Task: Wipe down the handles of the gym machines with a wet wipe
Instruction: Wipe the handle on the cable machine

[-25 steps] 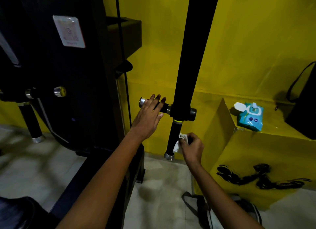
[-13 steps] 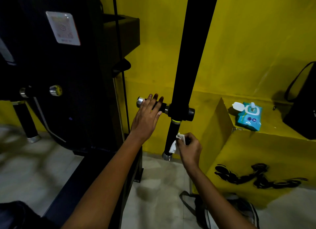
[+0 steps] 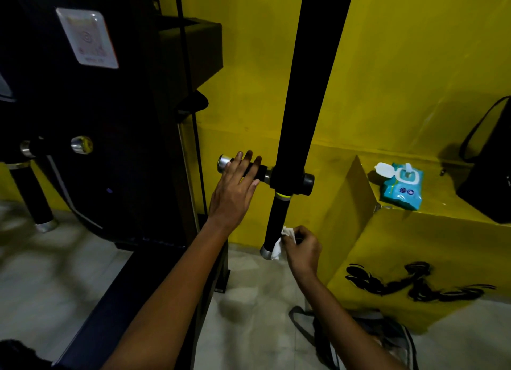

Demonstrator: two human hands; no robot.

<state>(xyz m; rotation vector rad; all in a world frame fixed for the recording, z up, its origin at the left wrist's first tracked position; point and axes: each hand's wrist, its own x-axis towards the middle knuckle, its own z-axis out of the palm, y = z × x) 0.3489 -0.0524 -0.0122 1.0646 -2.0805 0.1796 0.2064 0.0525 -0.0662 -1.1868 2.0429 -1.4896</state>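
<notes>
A black machine arm hangs down the middle, ending in a vertical black handle [image 3: 275,223] with a silver end cap. My right hand [image 3: 302,246] pinches a crumpled white wet wipe [image 3: 279,244] against the lower right side of that handle. A horizontal black handle [image 3: 258,170] with a silver cap sticks out to the left of the arm. My left hand [image 3: 235,188] lies over it, fingers draped loosely across the grip rather than closed round it.
A teal wet wipe pack [image 3: 402,186] with its lid flipped up lies on a yellow ledge [image 3: 442,220] at right, beside a black bag [image 3: 489,170]. The black weight-stack tower [image 3: 91,121] fills the left, with another handle [image 3: 41,145]. A grey bag [image 3: 381,339] lies on the floor.
My right hand has slid the wipe down the vertical handle towards its silver end cap. My left hand stays on the horizontal handle.
</notes>
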